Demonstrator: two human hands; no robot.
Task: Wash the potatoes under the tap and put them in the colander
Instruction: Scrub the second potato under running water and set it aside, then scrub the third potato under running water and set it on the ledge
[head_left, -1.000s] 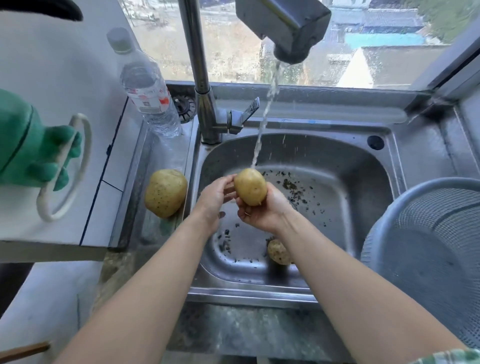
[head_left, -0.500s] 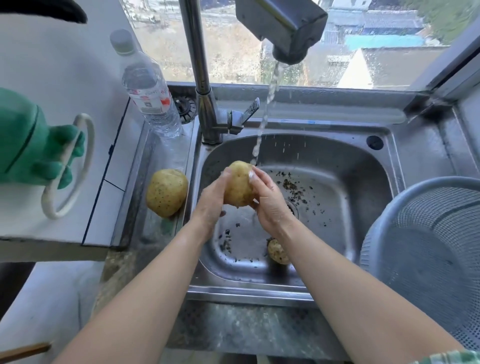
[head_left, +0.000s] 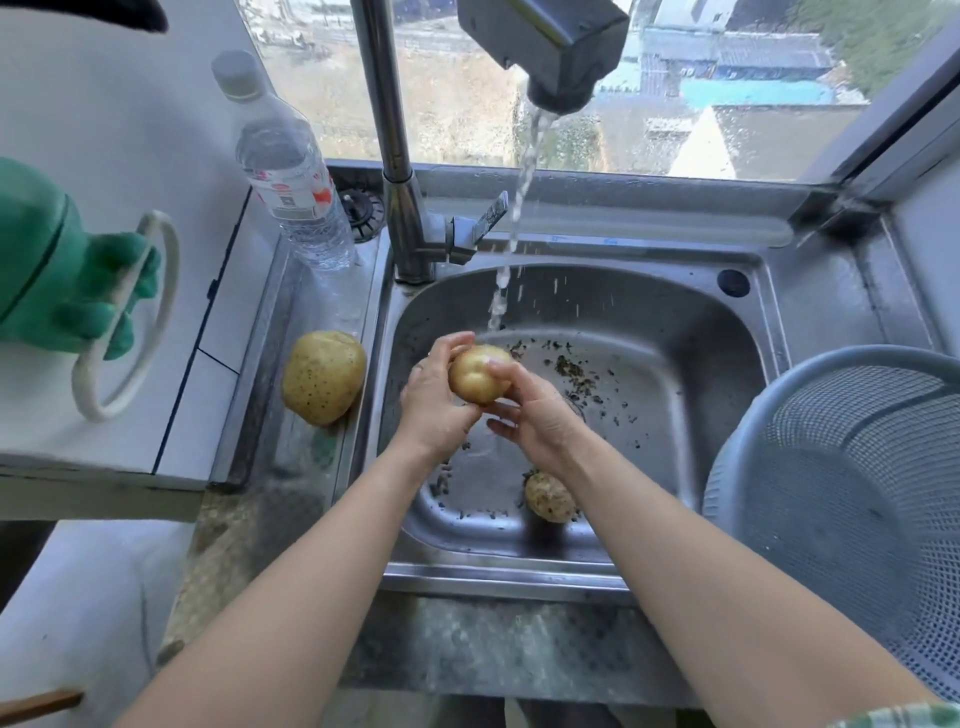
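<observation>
Water runs from the tap into the steel sink. Both hands hold one yellow potato over the basin, just below and left of the stream. My left hand cups it from the left, my right hand wraps it from the right. A second, dirtier potato lies in the sink bottom near the front, partly behind my right forearm. A third, large potato rests on the steel ledge left of the sink. The grey mesh colander stands at the right, with nothing visible inside.
Dark peel bits and dirt are scattered over the sink floor. A clear water bottle stands at the back left beside the tap column. A green glove with a white ring sits on the white counter at the left. A window is behind the sink.
The potato has been turned between both hands and now sits a little lower and to the left of the water stream. The other potatoes have not moved.
</observation>
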